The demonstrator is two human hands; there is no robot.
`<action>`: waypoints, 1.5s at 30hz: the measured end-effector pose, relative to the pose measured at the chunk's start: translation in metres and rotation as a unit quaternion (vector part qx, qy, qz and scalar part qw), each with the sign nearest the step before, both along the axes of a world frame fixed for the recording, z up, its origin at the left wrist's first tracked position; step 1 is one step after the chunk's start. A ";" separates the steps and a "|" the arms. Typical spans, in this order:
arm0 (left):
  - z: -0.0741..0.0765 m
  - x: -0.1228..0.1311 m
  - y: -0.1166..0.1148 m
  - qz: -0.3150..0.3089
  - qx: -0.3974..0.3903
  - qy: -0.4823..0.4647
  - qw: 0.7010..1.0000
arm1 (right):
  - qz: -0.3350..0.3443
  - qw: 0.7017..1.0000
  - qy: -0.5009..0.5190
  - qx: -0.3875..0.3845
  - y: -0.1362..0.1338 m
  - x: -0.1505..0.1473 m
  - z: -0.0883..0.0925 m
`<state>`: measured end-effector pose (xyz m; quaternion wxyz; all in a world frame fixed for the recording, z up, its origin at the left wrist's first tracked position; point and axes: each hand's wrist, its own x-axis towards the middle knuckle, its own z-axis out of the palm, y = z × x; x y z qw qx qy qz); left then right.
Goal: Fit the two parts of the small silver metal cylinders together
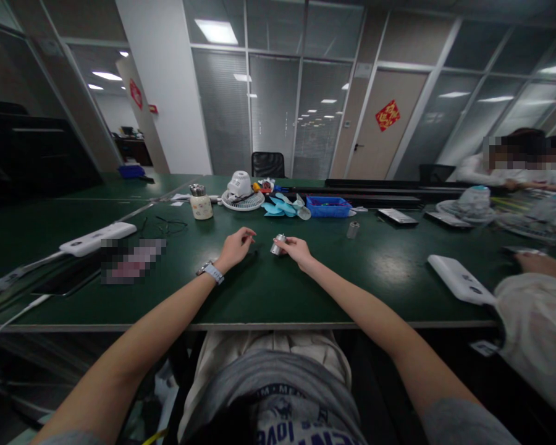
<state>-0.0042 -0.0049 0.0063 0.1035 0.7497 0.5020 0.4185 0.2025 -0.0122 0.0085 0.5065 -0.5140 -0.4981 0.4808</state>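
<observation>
My right hand (297,252) is closed on a small shiny silver metal cylinder (277,245), held at its right side just over the green table. A short thin piece seems to stick up from the cylinder's top; its exact kind is too small to make out. To the left of it, my left hand (236,248) hovers over the table with its fingers bent and slightly apart, and nothing visible in them. A watch (210,271) is on the left wrist. Another silver metal cylinder (353,230) stands on the table to the right.
Across the green table (278,296) lie a white fan part (240,185), light-blue fan blades (285,207), a blue tray (328,207) and a cream jar (201,207). White power banks lie left (99,239) and right (461,279). A co-worker's sleeve (537,321) is at right.
</observation>
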 end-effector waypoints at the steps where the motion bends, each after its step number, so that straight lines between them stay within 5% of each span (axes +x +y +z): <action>1: 0.000 0.000 0.000 -0.001 -0.001 0.000 1.000 | 0.002 1.000 0.003 0.001 -0.001 0.000 0.000; 27: 0.000 0.002 -0.001 -0.008 -0.017 0.000 1.000 | 0.065 0.996 -0.007 0.065 -0.005 -0.001 -0.006; 45: -0.002 0.001 0.000 -0.017 -0.008 0.002 1.000 | 0.113 0.974 -0.127 0.153 0.008 0.013 -0.019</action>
